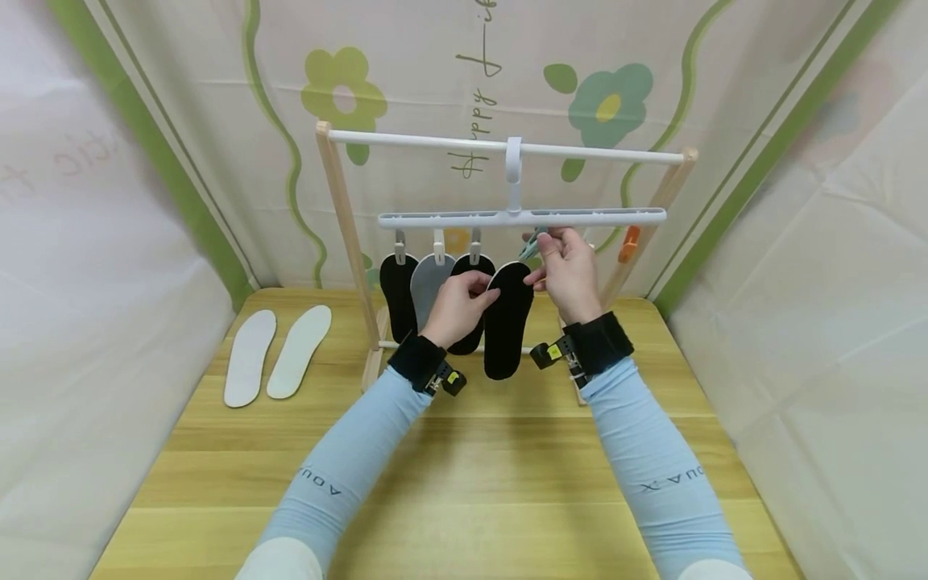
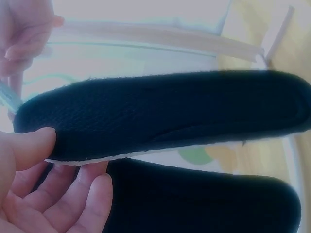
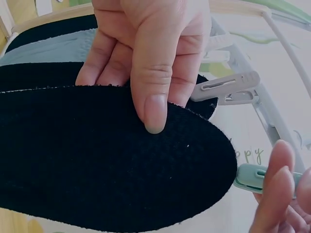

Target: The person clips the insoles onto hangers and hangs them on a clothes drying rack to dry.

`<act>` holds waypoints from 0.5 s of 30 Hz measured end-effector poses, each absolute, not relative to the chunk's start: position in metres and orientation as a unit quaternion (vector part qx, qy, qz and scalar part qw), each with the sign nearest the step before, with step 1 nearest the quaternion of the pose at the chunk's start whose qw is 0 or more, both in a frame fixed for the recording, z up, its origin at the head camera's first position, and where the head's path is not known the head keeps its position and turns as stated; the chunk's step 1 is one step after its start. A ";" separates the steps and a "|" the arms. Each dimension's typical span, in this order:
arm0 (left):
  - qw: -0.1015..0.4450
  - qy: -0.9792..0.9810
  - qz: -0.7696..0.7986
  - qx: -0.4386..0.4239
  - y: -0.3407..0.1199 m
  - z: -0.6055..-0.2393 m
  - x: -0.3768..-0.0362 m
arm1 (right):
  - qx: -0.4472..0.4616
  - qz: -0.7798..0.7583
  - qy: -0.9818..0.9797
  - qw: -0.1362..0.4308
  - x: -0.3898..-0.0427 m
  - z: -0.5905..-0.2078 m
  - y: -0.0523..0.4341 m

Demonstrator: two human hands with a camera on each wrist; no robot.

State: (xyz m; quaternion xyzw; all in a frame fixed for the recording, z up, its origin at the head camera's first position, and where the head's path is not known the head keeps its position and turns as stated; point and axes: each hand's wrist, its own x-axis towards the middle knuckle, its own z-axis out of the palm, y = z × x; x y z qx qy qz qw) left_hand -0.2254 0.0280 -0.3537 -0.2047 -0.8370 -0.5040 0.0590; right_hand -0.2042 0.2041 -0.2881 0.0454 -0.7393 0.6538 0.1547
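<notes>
My left hand (image 1: 460, 306) pinches a black insole (image 1: 507, 326) near its upper end, thumb on the front face and fingers behind. At the insole's top edge, my right hand (image 1: 570, 272) pinches a mint-green clip (image 3: 250, 177) that hangs under the white hanger bar (image 1: 449, 220). In the right wrist view the clip's tip meets the insole's rounded end; whether it bites the edge cannot be told. To the left hang a black insole (image 1: 397, 298), a grey insole (image 1: 429, 282) and another black insole (image 2: 204, 199), each from a clip.
The hanger hooks over the rod of a wooden-sided rack (image 1: 420, 140). An orange clip (image 1: 629, 244) hangs at the bar's right. Two pale insoles (image 1: 250, 358) (image 1: 300, 352) lie on the wooden table (image 1: 464, 515) at left. Printed fabric walls surround the table.
</notes>
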 end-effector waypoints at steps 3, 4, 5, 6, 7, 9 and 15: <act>0.059 -0.839 -0.502 -0.203 0.029 -0.353 -0.225 | 0.048 0.649 -0.742 0.160 -0.205 -0.288 0.204; 0.060 -0.839 -0.502 -0.202 0.029 -0.353 -0.225 | 0.049 0.646 -0.744 0.162 -0.205 -0.288 0.204; 0.060 -0.839 -0.502 -0.202 0.030 -0.352 -0.225 | 0.050 0.643 -0.746 0.163 -0.205 -0.288 0.204; 0.060 -0.838 -0.504 -0.201 0.030 -0.351 -0.225 | 0.050 0.641 -0.748 0.164 -0.204 -0.288 0.204; 0.060 -0.837 -0.505 -0.201 0.031 -0.351 -0.225 | 0.052 0.640 -0.749 0.164 -0.204 -0.288 0.204; 0.062 -0.834 -0.510 -0.200 0.032 -0.348 -0.225 | 0.053 0.639 -0.749 0.163 -0.204 -0.288 0.204; 0.075 -0.827 -0.520 -0.201 0.034 -0.343 -0.225 | 0.052 0.640 -0.750 0.158 -0.204 -0.287 0.203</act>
